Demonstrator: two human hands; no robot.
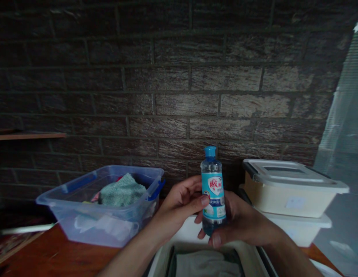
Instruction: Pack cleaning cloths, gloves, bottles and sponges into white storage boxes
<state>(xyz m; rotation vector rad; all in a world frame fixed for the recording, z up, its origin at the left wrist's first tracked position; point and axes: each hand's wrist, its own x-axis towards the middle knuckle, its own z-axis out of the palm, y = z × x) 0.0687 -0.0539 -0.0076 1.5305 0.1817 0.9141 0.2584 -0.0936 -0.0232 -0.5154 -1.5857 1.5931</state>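
A clear bottle of dish soap [214, 196] with a blue cap and a light blue label stands upright between my two hands in the middle of the view. My left hand [186, 200] grips it from the left, thumb across the label. Around the lower right side and base, my right hand [239, 219] is closed on the same bottle. Directly below is an open white bin [163, 257] with folded grey cloth [206, 264] inside it.
To the left, a clear blue plastic box [92, 227] holds a green cloth [122, 191] and other fabric. Two cream boxes are stacked at the right, the upper one under a white lid [294, 173]. A dark brick wall [173, 80] rises behind the wooden table [77, 257].
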